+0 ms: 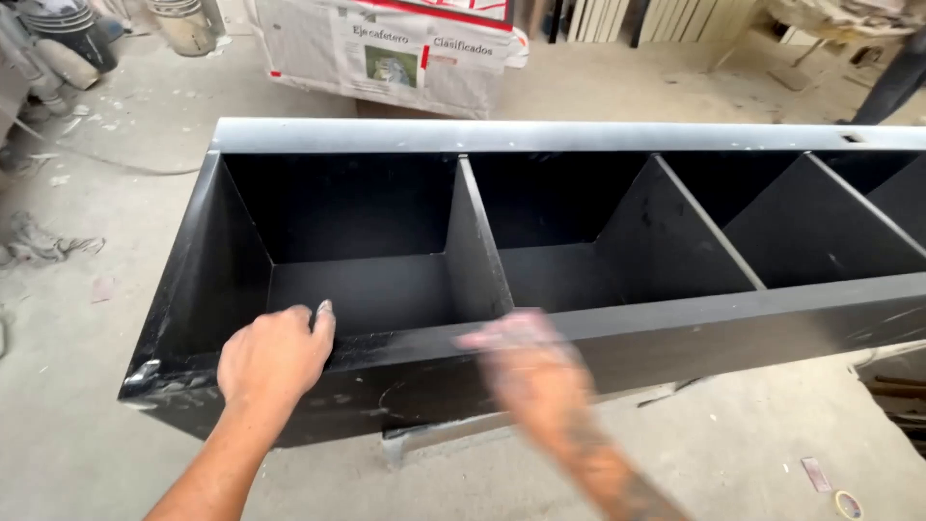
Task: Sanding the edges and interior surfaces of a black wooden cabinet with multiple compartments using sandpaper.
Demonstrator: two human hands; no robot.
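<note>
Seen from the head camera, a long black painted wooden shelf unit (617,328) lies on its back across the dusty grey concrete floor (87,415), its open compartments facing up and split by slanted black divider panels (475,241). The left hand (275,355) rests on the near front edge of the unit at the leftmost compartment, palm down, knuckles up, with the fingers (323,314) curled over the rim into the opening; it grips the board edge rather than lying flat. Its forearm runs up from the lower left of the frame. The right hand (526,359) sits over the same near edge, just right of the first divider, but it is smeared by motion blur, so I cannot tell whether its fingers are spread or closed, nor whether it touches the wood. Its forearm slants in from the lower right. The two hands are near each other, on either side of that divider. Beyond the unit stands a block wrapped in newspaper sheets (395,53); a crumpled grey rag (39,241) lies on the floor at the left, and a small roll of tape (848,504) at the bottom right.
</note>
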